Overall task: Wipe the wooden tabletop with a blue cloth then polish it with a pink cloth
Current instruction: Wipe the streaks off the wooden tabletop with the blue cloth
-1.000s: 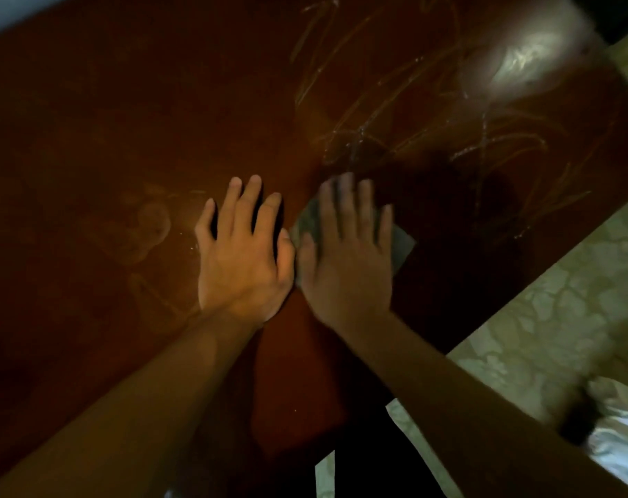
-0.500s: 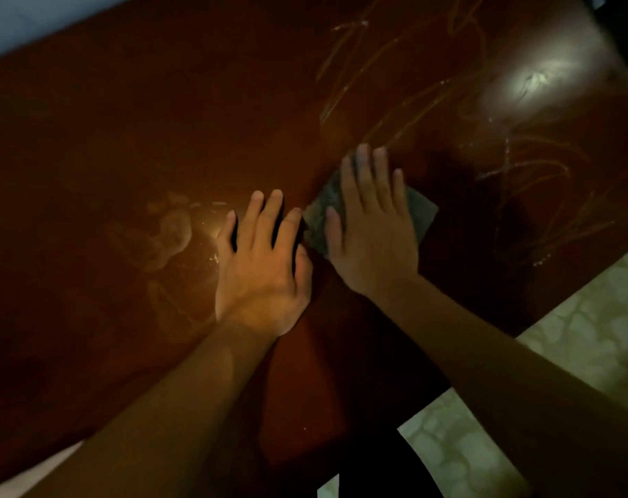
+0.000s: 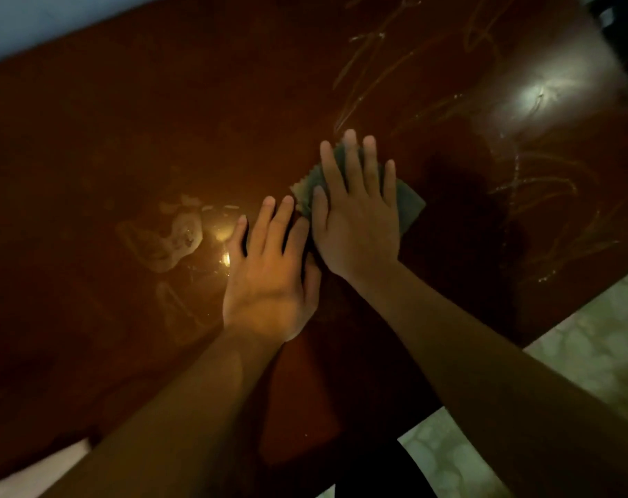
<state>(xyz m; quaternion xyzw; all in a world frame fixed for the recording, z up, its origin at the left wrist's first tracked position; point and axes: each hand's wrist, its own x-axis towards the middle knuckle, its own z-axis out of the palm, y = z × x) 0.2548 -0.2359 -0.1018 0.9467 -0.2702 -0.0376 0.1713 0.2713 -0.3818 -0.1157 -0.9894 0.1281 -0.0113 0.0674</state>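
The right hand (image 3: 357, 224) presses flat, fingers straight, on the cloth (image 3: 407, 204), mostly hidden and colour indistinct in dim light, while the left hand (image 3: 269, 278) rests flat, fingers extended, on the wooden tabletop (image 3: 161, 120).

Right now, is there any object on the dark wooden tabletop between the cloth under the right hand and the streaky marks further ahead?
Nothing visible. The right hand presses the folded grey-blue cloth flat on the reddish-brown wooden tabletop, and only bare wood lies between it and the pale streaks. The left hand rests flat beside it, nearer the person.
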